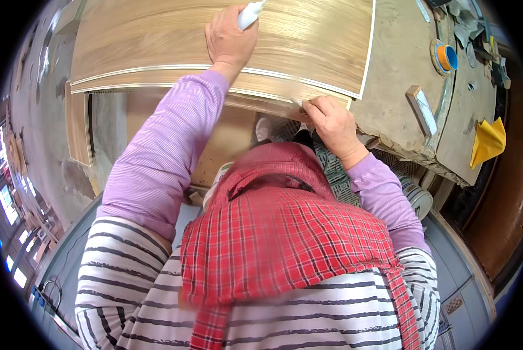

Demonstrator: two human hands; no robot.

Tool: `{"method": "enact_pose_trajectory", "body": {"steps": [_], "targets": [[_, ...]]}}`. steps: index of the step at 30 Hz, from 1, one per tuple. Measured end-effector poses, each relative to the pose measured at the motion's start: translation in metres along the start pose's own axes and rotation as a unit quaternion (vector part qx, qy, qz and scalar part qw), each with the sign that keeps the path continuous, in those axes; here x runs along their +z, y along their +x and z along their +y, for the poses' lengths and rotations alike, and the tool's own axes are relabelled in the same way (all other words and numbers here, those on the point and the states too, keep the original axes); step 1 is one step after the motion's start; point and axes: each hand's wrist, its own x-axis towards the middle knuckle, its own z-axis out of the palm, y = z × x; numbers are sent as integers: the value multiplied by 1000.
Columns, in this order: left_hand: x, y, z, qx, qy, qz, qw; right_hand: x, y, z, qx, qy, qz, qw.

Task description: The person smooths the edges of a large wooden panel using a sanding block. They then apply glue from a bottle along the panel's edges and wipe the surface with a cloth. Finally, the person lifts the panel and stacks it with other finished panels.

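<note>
My left hand (229, 39) is closed around a white squeeze bottle (249, 16) with a narrow tip, above a wood-grain board (156, 44) with pale edges. A second wood-grain board (273, 86) shows as a narrow strip along the near side of the first. At that strip's near edge, toward its right end, my right hand (333, 125) has its fingers pinched together. Something small and pale pokes out at the fingertips, too small to name.
The worktable (390, 70) has a rough near edge. On its right lie an orange and blue tape roll (446, 58), a small block (422, 111) and a yellow cloth (488, 142). Below stands a metal can (419, 198). Another wood-grain panel (78, 125) is at the left.
</note>
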Motion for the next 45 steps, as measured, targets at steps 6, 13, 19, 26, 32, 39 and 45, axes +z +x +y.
{"method": "enact_pose_trajectory", "body": {"steps": [6, 13, 19, 26, 32, 39, 45], "targets": [[-3, -3, 7, -11, -10, 5, 1000, -19, -35, 33, -2, 25, 17, 1000], [-1, -2, -1, 10, 18, -3, 1000, 9, 10, 0, -38, 29, -8, 999], [-1, -2, 5, -17, -28, -1, 999, -18, -34, 32, -2, 18, 21, 1000], [4, -4, -3, 14, -5, 9, 1000, 0, -4, 11, -17, 28, -3, 999], [-4, -2, 7, -2, 14, 3, 1000, -12, -28, 30, -2, 31, 28, 999], [-4, -1, 3, -3, -1, 6, 1000, 4, 9, 3, -20, 44, 16, 999], [3, 0, -1, 22, -54, 32, 998, -4, -17, 24, 1, 59, 23, 998]]}}
